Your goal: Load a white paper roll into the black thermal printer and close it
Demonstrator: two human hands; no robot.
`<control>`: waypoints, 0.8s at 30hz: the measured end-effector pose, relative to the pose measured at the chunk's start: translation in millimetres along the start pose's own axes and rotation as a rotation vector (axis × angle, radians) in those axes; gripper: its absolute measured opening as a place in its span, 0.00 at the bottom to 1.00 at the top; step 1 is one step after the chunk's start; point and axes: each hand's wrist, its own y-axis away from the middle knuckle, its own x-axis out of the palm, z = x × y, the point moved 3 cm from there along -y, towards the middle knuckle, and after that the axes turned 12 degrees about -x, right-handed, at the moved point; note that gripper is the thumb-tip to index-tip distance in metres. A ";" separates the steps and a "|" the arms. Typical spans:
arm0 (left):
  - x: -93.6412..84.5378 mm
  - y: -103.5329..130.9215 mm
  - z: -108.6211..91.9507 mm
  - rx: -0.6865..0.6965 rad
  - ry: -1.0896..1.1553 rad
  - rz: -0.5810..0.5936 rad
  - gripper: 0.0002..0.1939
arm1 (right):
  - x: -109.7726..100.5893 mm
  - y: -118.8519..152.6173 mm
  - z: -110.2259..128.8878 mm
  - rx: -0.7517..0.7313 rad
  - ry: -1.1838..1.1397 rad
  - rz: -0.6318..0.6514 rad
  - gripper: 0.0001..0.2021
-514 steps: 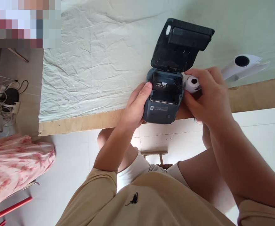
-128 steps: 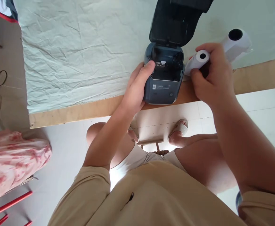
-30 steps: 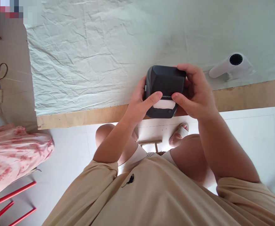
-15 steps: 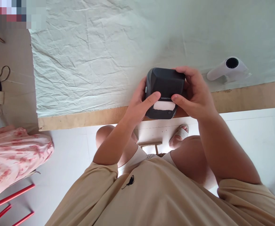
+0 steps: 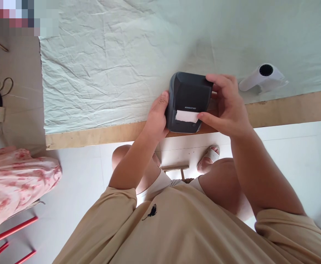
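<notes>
The black label printer sat over the table's bare wooden edge, directly in front of the person, its lid down and its marked front turned toward them, an angle that seemed meant to keep the paper slot in sight. Whether its base rested on the wood or was lifted slightly could not be told. The left hand gripped the printer's left side, thumb along the flank and the other fingers mostly hidden, probably to steady the body. The right hand held the opposite side in a wide grasp, forefinger at the far corner and thumb touching the right end of the white paper strip, apparently so one hand could manage both casing and paper. A white cylinder with a dark end lay on the pale green cloth beyond the right hand, perhaps set aside for elbow room.
</notes>
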 end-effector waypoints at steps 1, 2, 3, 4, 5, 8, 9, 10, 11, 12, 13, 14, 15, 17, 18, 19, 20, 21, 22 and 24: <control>-0.2 -0.2 -0.4 0.009 0.001 0.000 0.19 | -2.1 -1.3 2.2 -0.026 -0.003 -0.028 0.36; -0.4 -0.7 -0.7 0.015 0.003 0.003 0.20 | -4.6 -3.0 4.9 -0.048 -0.002 -0.058 0.36; -0.7 -1.3 -0.7 0.015 0.006 0.007 0.21 | -7.3 -5.1 7.8 -0.057 0.006 -0.089 0.36; -1.2 -2.0 -0.5 0.007 0.010 0.009 0.22 | -10.0 -7.4 10.9 -0.055 0.021 -0.117 0.35; -1.6 -2.5 -0.2 -0.007 0.012 0.012 0.22 | -12.1 -10.2 14.4 -0.049 0.033 -0.137 0.34; -1.3 -2.0 0.5 -0.038 -0.003 0.085 0.19 | -16.4 -20.2 25.9 -0.041 0.010 -0.262 0.23; -1.1 -1.1 0.3 -0.030 -0.020 0.118 0.16 | -17.6 -23.6 30.0 -0.055 0.000 -0.338 0.20; -1.0 -0.1 0.0 -0.013 -0.043 0.143 0.15 | -18.6 -26.9 34.2 -0.078 0.001 -0.416 0.18; -1.2 0.9 -0.1 0.003 -0.071 0.159 0.14 | -19.3 -30.0 38.1 -0.096 0.014 -0.479 0.16; -1.6 1.8 0.0 0.012 -0.096 0.162 0.14 | -19.2 -33.1 41.5 -0.101 0.040 -0.502 0.15; -2.1 2.5 0.2 0.013 -0.115 0.158 0.15 | -18.7 -36.3 44.8 -0.100 0.082 -0.490 0.13; -2.4 3.2 0.5 0.009 -0.126 0.153 0.16 | -17.9 -39.5 48.3 -0.100 0.135 -0.447 0.09; -2.3 3.8 0.5 0.004 -0.131 0.148 0.17 | -16.8 -42.6 51.8 -0.099 0.197 -0.376 0.06; -1.3 5.5 -0.2 -0.009 -0.145 0.135 0.18 | -13.9 -48.1 59.3 -0.106 0.338 -0.190 0.06; -0.7 6.5 -1.1 -0.012 -0.158 0.122 0.17 | -12.4 -50.6 62.9 -0.100 0.414 -0.091 0.06; 0.0 7.6 -2.2 -0.016 -0.176 0.107 0.16 | -10.9 -52.9 65.7 -0.069 0.488 0.014 0.07; 0.5 8.6 -3.2 -0.023 -0.193 0.094 0.15 | -9.6 -54.9 67.4 -0.011 0.557 0.121 0.08; 0.9 9.6 -4.1 -0.032 -0.205 0.087 0.15 | -8.8 -56.7 68.7 0.058 0.615 0.211 0.09; 1.1 10.3 -4.9 -0.039 -0.211 0.088 0.15 | -8.2 -58.4 69.7 0.128 0.655 0.289 0.12; 0.6 11.1 -5.2 -0.051 -0.204 0.103 0.14 | -7.9 -61.4 71.7 0.228 0.676 0.401 0.15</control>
